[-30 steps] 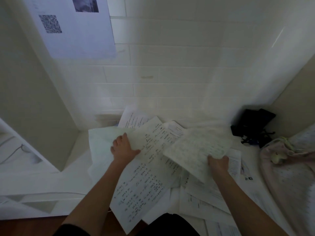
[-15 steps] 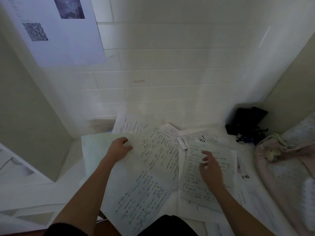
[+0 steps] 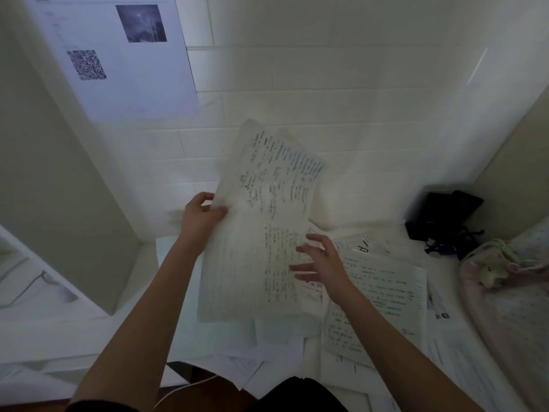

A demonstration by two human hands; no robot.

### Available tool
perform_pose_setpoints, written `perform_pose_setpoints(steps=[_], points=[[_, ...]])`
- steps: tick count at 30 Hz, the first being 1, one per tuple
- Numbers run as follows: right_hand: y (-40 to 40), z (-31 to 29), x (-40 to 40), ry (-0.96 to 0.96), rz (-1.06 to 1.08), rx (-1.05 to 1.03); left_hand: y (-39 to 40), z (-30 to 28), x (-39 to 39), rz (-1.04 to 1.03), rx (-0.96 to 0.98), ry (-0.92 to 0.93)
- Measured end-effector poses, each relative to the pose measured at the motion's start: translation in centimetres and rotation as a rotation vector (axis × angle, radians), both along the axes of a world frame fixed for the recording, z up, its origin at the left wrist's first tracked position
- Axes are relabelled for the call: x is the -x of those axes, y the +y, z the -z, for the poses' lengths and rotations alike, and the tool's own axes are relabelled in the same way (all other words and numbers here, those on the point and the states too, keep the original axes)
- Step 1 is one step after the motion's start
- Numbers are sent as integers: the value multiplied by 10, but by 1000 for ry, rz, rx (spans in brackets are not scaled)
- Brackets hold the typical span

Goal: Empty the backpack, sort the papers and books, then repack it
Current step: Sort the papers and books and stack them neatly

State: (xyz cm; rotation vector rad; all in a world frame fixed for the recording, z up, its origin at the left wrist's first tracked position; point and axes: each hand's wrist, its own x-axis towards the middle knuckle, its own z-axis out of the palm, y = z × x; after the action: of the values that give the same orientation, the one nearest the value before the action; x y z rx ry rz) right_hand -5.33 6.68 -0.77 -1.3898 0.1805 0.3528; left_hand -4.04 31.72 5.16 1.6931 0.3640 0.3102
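Observation:
My left hand (image 3: 202, 215) grips the left edge of a large handwritten sheet (image 3: 264, 227) and holds it lifted above the desk, tilted toward the wall. In front of the sheet's lower right part, my right hand (image 3: 320, 263) hovers with fingers spread, holding nothing. Under and to the right of it lie several printed papers (image 3: 383, 295) spread over the white desk (image 3: 139, 331). The pink backpack (image 3: 505, 301) lies at the right edge, with a small plush charm on it.
A black pouch with cords (image 3: 445, 221) sits in the back right corner. A poster with a QR code (image 3: 116, 58) hangs on the tiled wall. A beige partition (image 3: 59, 185) stands at the left. A white cable (image 3: 184, 388) hangs at the desk's front edge.
My left hand has lifted the large handwritten sheet off the desk. My right hand left the printed paper it pressed and moved up toward the lifted sheet. The view tilted upward.

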Motion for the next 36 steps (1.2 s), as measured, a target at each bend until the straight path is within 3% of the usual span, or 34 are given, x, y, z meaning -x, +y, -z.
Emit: perform_pose_setpoints(steps=[5,11,18,24,29,33,36], points=[[-5,0,-8,-16,73,141,-4,-5,1,172,234,-45],[-34,-16,-15,6,237,-132,6,-5,8,330,192,59],[-48,-30,-22,-55,185,-82,3,-2,12,385,110,98],[-52,-33,-25,-114,169,27,8,1,8,237,30,54],[-49,-30,-25,-90,218,-74,0,-8,14,224,-6,-64],[-57,-36,-27,-73,314,-170,-1,-7,10,31,-13,-70],[-51,-43,-26,-102,333,-39,-9,-9,9,-67,-106,-89]])
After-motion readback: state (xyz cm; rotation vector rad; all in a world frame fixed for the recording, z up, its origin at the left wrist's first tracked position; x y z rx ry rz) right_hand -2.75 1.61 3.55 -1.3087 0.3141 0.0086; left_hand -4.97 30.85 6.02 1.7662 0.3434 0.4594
